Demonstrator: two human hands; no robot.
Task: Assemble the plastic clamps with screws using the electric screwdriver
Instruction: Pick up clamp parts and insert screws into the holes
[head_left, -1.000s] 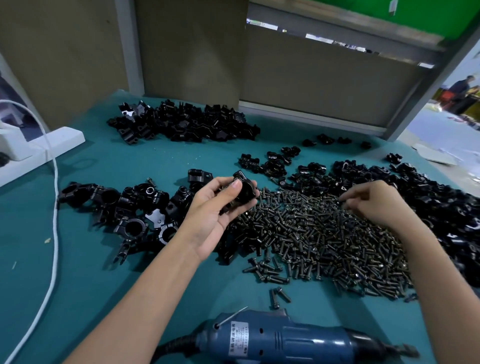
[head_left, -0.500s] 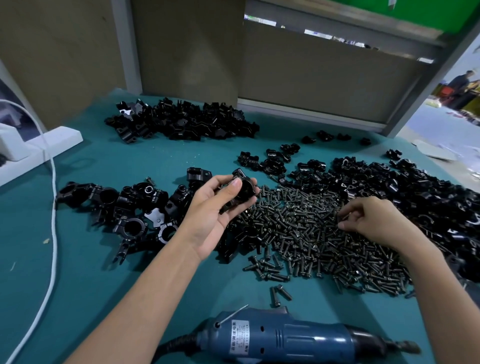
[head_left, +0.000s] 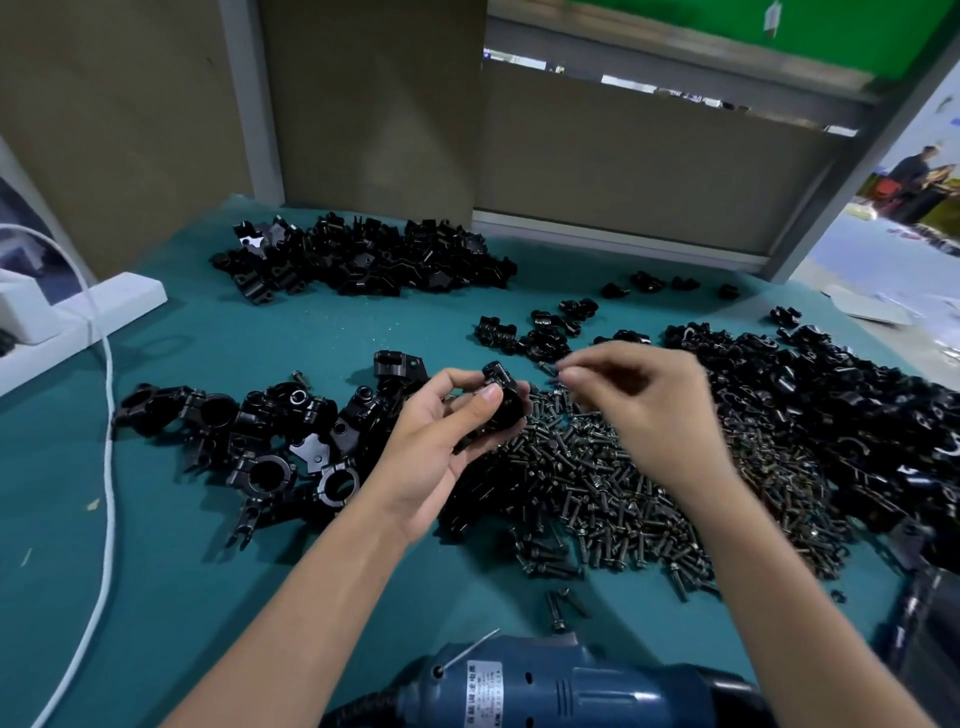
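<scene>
My left hand (head_left: 441, 441) grips a black plastic clamp (head_left: 503, 402) above the left edge of the screw heap (head_left: 613, 483). My right hand (head_left: 644, 405) pinches a small dark screw (head_left: 560, 372) at its fingertips, just right of the clamp and close to it. The hand is motion-blurred. The blue electric screwdriver (head_left: 561, 686) lies on the green table (head_left: 156, 597) at the near edge, untouched.
Assembled clamps (head_left: 260, 441) lie left of my left hand. Loose clamp parts form a pile at the back (head_left: 363, 260) and a big one at the right (head_left: 831, 415). A white cable (head_left: 106, 467) and power strip (head_left: 78, 322) run along the left.
My right hand lifted off the screw heap with a screw and moved left and up to the clamp. My left hand kept the clamp almost still.
</scene>
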